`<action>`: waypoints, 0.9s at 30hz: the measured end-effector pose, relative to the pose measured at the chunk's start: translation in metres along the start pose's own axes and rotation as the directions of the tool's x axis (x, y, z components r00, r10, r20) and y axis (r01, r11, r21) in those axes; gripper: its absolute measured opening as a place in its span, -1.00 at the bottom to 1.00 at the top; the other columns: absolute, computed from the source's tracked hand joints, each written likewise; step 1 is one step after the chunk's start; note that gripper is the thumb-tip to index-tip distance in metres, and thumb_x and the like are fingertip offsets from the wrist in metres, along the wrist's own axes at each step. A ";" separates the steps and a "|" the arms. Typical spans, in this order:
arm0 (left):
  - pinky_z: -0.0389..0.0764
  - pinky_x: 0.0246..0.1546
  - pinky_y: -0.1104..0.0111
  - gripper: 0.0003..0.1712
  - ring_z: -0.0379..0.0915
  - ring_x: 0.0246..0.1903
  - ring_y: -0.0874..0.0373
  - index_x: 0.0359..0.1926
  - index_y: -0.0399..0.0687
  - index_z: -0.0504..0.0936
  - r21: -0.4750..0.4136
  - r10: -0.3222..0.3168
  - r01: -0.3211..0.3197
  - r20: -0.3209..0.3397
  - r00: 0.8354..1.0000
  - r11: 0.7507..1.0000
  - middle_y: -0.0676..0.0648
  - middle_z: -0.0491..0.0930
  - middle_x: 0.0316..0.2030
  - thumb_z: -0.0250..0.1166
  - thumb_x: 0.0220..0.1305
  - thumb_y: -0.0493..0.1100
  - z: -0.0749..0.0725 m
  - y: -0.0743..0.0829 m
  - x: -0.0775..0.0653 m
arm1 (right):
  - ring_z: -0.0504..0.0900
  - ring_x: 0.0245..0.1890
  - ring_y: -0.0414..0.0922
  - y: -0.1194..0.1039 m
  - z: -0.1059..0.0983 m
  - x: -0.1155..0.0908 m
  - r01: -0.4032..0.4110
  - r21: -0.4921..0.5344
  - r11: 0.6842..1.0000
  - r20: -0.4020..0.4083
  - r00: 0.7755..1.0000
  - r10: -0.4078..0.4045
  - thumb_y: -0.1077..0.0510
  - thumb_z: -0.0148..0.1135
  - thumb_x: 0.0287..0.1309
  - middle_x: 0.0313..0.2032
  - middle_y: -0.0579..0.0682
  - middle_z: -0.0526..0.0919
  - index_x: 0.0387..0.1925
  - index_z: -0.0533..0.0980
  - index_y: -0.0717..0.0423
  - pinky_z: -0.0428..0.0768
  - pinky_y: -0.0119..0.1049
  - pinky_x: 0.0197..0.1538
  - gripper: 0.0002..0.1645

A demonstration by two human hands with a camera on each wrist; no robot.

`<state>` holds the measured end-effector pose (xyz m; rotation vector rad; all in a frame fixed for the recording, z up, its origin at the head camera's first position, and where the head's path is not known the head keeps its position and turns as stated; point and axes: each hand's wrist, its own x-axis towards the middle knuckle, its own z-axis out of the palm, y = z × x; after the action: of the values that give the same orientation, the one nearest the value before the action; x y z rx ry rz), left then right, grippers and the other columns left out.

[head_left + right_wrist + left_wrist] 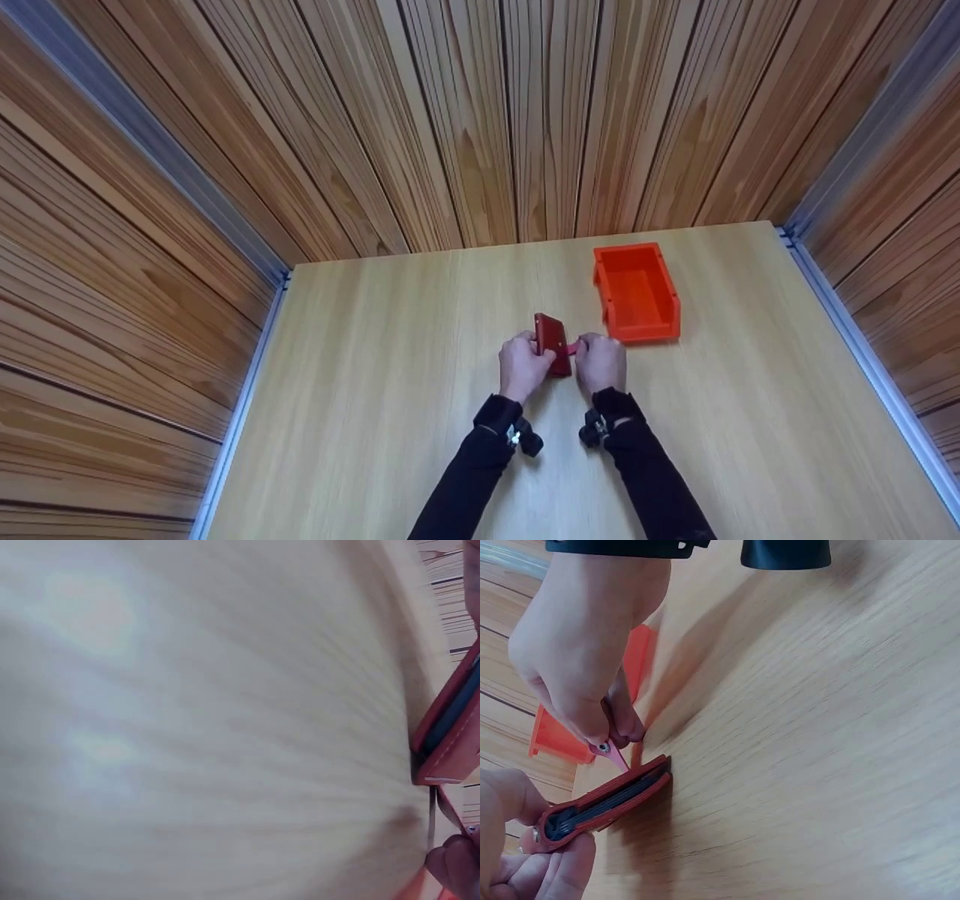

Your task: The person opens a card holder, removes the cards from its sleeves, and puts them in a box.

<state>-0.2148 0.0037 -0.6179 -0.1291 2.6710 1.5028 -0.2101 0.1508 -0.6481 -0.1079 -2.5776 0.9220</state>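
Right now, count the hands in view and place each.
2: the left hand grips the red case from the left; the right hand pinches the pink strap on the case's right.

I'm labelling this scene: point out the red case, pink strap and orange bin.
Red case (551,334): head view, its broad face.
Pink strap (616,757): left wrist view, middle visible stretch.
Orange bin (643,332): head view, wall nearest the person.

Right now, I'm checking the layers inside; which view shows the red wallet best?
Left wrist: it shows the red wallet close and edge-on, dark layers visible inside. The head view shows its outer face, small, partly behind the left hand; the right wrist view shows only part, cut off by the frame.
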 end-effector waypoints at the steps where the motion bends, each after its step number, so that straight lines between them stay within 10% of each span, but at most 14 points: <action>1: 0.70 -0.33 0.39 -0.75 0.63 -0.35 0.23 -0.04 -0.18 0.70 -0.004 -0.010 0.010 0.007 1.000 1.000 -0.07 0.76 -0.27 0.42 0.26 -0.27 -0.001 0.000 0.000 | 0.79 -0.32 0.20 0.000 0.000 0.000 -0.006 -0.010 1.000 0.008 1.000 0.006 0.39 0.35 0.17 -0.34 0.27 0.80 -0.32 0.76 0.35 0.72 0.08 -0.20 -0.90; 27: 0.70 -0.20 0.36 -0.74 0.65 -0.27 0.22 0.02 -0.20 0.69 -0.029 -0.045 0.046 0.035 0.998 0.999 -0.02 0.74 -0.31 0.38 0.31 -0.29 -0.008 -0.011 0.001 | 0.70 -0.40 0.24 0.001 -0.006 -0.003 -0.064 -0.258 0.964 0.117 0.988 0.097 0.26 0.32 0.25 -0.33 0.17 0.69 -0.25 0.79 0.15 0.66 0.09 -0.30 -0.84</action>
<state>-0.2149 -0.0089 -0.6234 -0.1630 2.6016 1.5172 -0.2049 0.1544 -0.6454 -0.2337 -2.8205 0.6390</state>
